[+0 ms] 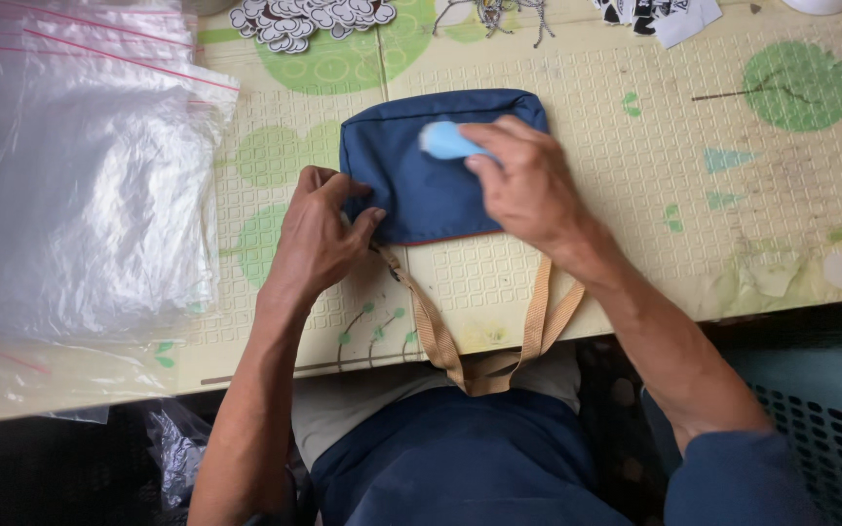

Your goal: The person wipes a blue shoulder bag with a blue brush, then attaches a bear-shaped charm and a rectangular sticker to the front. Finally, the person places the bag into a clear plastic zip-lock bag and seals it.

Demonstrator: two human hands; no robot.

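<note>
Pressing a pale blue tool (445, 141) onto a navy bag (421, 190) at frame centre.
Right hand (528, 185) grasps the tool; left hand (316, 239) pinches the bag's left edge.

Both forearms are bare from the wrist to past the elbow. At the lower right of the frame a dark blue sleeve is pushed up the right arm. At the bottom centre the lap shows dark blue trousers, with the hem of a pale grey shirt above them. The left hand (319, 239) and right hand (528, 185) wear no gloves, rings or watch.
</note>
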